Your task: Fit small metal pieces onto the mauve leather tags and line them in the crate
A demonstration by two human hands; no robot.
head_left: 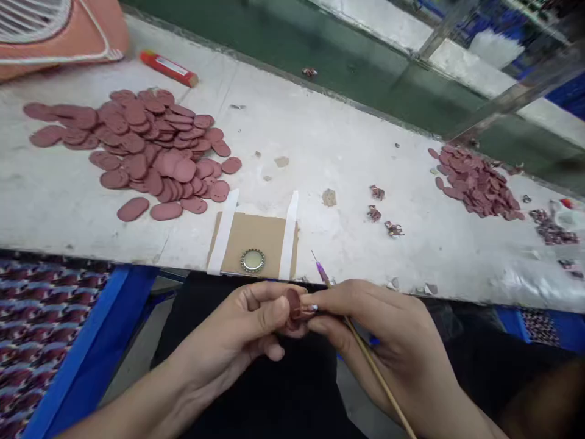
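1 orange casing (89, 38) (white grille (31, 17)).

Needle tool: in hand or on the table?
In hand: the right hand holds the needle tool between thumb and fingers, tip pointing away from the body.

From here I read the discs (155, 149) at left as matt and clay-like, the near cardboard (256, 235) as dull; the bottle cap (253, 261) on it looks metallic. The stick (380, 374) near right looks smooth, wooden, the white tabletop (292, 134) scuffed.
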